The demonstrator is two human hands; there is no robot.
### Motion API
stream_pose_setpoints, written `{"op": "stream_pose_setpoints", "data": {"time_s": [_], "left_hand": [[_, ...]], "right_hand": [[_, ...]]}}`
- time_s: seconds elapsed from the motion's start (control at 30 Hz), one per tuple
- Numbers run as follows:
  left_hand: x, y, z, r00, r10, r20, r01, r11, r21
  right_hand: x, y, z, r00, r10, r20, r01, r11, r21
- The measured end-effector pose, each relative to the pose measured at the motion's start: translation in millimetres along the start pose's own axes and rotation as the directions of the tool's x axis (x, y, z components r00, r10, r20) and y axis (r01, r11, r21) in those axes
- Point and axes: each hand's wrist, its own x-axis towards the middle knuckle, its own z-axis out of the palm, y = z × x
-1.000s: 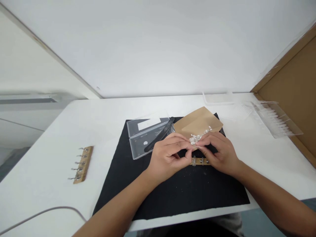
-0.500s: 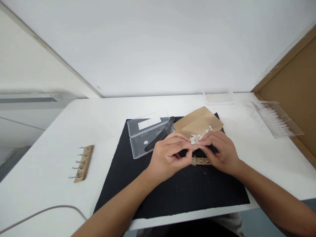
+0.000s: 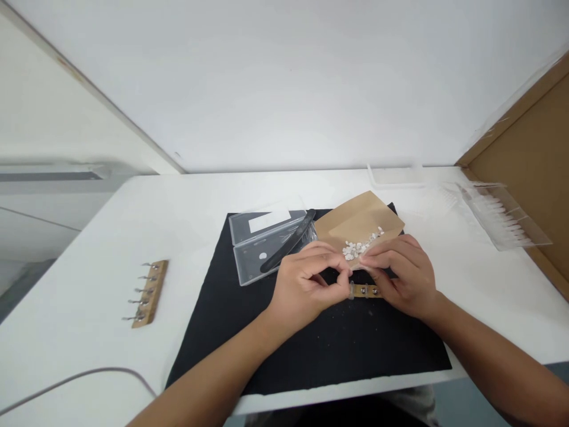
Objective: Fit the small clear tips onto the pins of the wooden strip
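My left hand [image 3: 311, 279] is closed in a pinch over the black mat, thumb and forefinger together. Just right of it, my right hand [image 3: 402, 273] pinches too, its fingertips at the near edge of a heap of small white pieces [image 3: 353, 250]. Whatever is between the fingertips of either hand is too small or hidden to make out. The heap lies on a sheet of brown paper [image 3: 368, 213]. Below the fingertips rests a wooden strip [image 3: 371, 291] with small metal fittings and clear pieces on it, both its ends hidden by my hands.
An open clear plastic case [image 3: 246, 270] lies left of the paper, with a black nail file [image 3: 288, 242] across it. Another wooden strip [image 3: 151, 293] with metal clips stands at left. Clear trays [image 3: 502, 219] sit at right. A cable [image 3: 98, 370] crosses the front left.
My right hand has shifted slightly right, leaving a small gap between the two hands' fingertips. My left hand keeps its pinch. The view has shifted a little.
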Motion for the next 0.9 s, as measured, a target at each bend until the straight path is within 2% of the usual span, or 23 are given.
{"op": "stream_pose_setpoints", "data": {"time_s": [0.13,0.27,0.5,0.63,0.8,0.9], "left_hand": [[1.7,-4.5,-3.3,0.998,-0.062,-0.022,0.062,0.998,0.017],[3.7,-9.8,-5.4,0.997,-0.070,-0.015,0.070,0.997,0.034],[4.0,-14.5,-6.9,0.991,-0.116,0.063,0.111,0.991,0.079],[3.1,-19.8,-5.8,0.994,-0.042,0.096,0.026,0.987,0.160],[2.5,-26.6,-5.0,0.991,0.122,0.049,-0.129,0.973,0.192],[2.9,-26.4,-5.6,0.993,0.115,0.018,-0.116,0.975,0.191]], "right_hand": [[-0.4,2.7,0.3,1.000,-0.019,-0.009,0.019,1.000,-0.025],[-0.5,3.3,-0.9,0.997,-0.073,-0.002,0.072,0.994,-0.082],[1.5,4.8,-5.6,0.986,-0.166,-0.018,0.157,0.961,-0.226],[3.3,6.2,-7.4,0.980,-0.198,-0.014,0.185,0.939,-0.291],[4.9,8.6,-9.2,0.981,-0.195,-0.009,0.181,0.926,-0.333],[5.1,10.9,-10.7,0.984,-0.177,0.019,0.173,0.921,-0.349]]}}
